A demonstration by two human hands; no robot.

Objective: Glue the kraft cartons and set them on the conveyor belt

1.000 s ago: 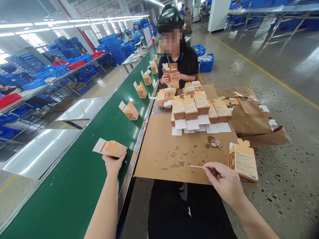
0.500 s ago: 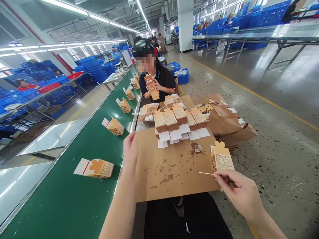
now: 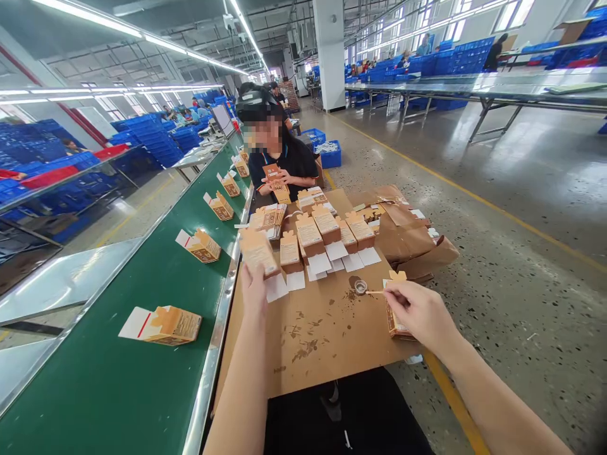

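My left hand (image 3: 255,292) grips a small orange-and-brown carton (image 3: 258,251) at its lower end, at the left of the grouped cartons (image 3: 327,224). The carton is slightly blurred, and a white flap (image 3: 276,288) hangs from it. In my right hand (image 3: 420,313) a cotton swab (image 3: 375,292) is pinched, pointing left. Its tip is at the rim of a small clear round dish (image 3: 360,287); whether it touches cannot be made out. Another carton (image 3: 394,321) stands at the board's right edge, partly hidden behind my right hand.
Several cartons, such as this open-flapped one (image 3: 174,325), sit on the green conveyor belt (image 3: 118,385) at left. Dark stains mark the cardboard sheet (image 3: 332,354). Across from me a co-worker (image 3: 298,161) holds a flat carton. Brown wrapping paper (image 3: 417,243) lies to the right.
My left hand has moved forward and now holds a carton from the group's left end. My right hand has brought the swab from in front of the right-hand carton to the dish.
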